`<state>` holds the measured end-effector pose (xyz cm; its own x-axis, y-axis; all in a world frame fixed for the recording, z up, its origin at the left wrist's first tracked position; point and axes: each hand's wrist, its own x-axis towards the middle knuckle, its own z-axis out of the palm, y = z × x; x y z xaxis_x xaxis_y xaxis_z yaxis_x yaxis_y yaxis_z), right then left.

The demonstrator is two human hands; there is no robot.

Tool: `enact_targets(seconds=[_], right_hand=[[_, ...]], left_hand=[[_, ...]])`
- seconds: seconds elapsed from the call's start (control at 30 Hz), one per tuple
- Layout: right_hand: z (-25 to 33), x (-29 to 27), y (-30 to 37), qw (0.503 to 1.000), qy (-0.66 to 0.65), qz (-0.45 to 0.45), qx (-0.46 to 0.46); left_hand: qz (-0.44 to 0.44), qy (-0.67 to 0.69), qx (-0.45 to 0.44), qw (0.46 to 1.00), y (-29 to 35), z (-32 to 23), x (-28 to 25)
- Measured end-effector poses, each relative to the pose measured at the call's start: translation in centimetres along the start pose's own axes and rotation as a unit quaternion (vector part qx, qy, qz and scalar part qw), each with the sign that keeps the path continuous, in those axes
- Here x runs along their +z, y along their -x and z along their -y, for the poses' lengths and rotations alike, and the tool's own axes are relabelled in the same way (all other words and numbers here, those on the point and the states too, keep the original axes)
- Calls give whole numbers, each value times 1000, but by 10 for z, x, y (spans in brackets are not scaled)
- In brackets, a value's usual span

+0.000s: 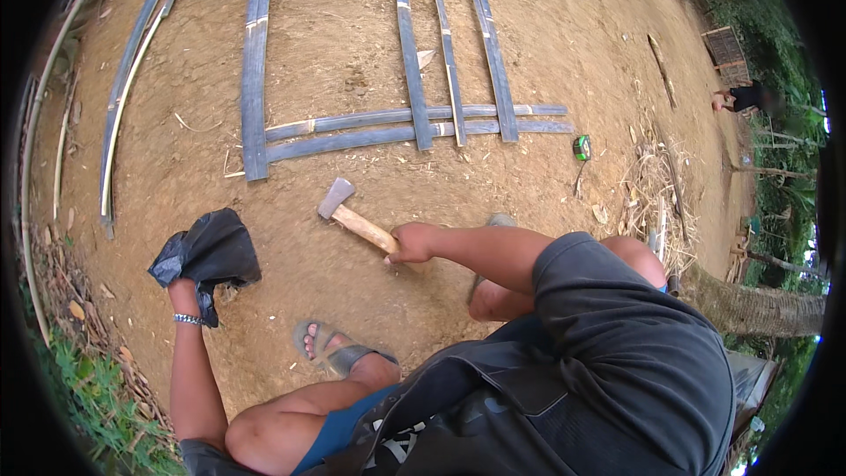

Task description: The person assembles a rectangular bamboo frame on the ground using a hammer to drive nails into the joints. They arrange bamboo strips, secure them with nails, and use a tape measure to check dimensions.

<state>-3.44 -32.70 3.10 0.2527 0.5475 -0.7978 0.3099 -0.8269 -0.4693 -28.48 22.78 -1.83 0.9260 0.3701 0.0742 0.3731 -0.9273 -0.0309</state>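
A hatchet with a pale wooden handle and grey metal head is held low over the dirt. My right hand is closed round the end of its handle, and the head points away to the left. At the left, a black plastic bag hangs crumpled over my left hand. The bag hides most of that hand's fingers, which seem to grip it. Beyond the hatchet, dark split bamboo strips lie on the ground, several lengthwise across two crosswise strips.
A green and black tape measure lies right of the strips. Farther right are a heap of shavings and a tree trunk. Long poles line the left edge. A person in dark clothes is far off at the right.
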Motion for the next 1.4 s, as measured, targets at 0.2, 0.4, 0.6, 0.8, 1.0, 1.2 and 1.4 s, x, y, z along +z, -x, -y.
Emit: enact_targets(seconds=[0.2, 0.4, 0.6, 0.8, 1.0, 1.2, 1.4], right_hand=[[-2, 11, -12, 1000, 6, 29, -7], [4, 8, -22, 998, 26, 63, 0], [6, 5, -18, 996, 68, 37, -35], [7, 5, -15, 996, 73, 30, -30], [3, 7, -21, 997, 66, 35, -33], [4, 6, -21, 996, 73, 27, -41], [8, 2, -20, 996, 75, 48, -33]], left_hand=[[76, 324, -165, 928, 1, -100, -133], [-9, 488, -273, 829, 21, -94, -156], [-69, 482, -275, 829, 9, -90, -165], [-69, 491, -268, 826, 3, -105, -170], [-73, 466, -266, 841, 6, -103, -174], [-153, 464, -258, 834, 0, -102, -184], [-177, 506, -256, 805, -10, -113, -193]])
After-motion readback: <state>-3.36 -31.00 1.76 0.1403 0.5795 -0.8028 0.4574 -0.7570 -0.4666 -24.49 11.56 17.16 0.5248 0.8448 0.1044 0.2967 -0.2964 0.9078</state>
